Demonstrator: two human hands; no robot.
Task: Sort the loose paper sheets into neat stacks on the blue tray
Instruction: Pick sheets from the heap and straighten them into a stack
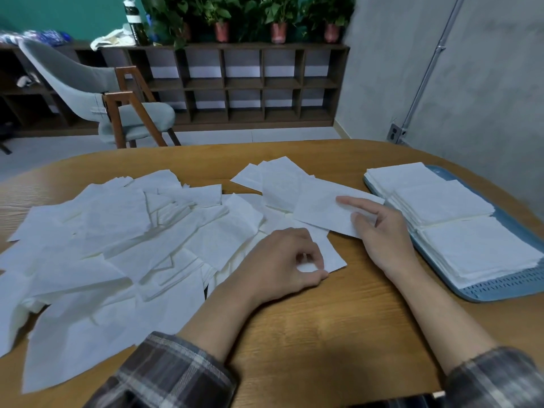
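Several loose white paper sheets (112, 245) lie scattered over the left and middle of the wooden table. The blue tray (506, 287) sits at the right and carries three neat stacks of white sheets (482, 248), one behind the other. My right hand (379, 231) pinches one white sheet (323, 207) by its right edge, just left of the tray. My left hand (282, 263) rests on another sheet (332, 254) near the table's middle, its thumb and fingers pinching that sheet's lower edge.
The wooden table (323, 334) has bare surface in front of my arms. Beyond its far edge stand a grey chair (97, 92), a dark open shelf unit (244, 83) with potted plants on top, and a grey wall at the right.
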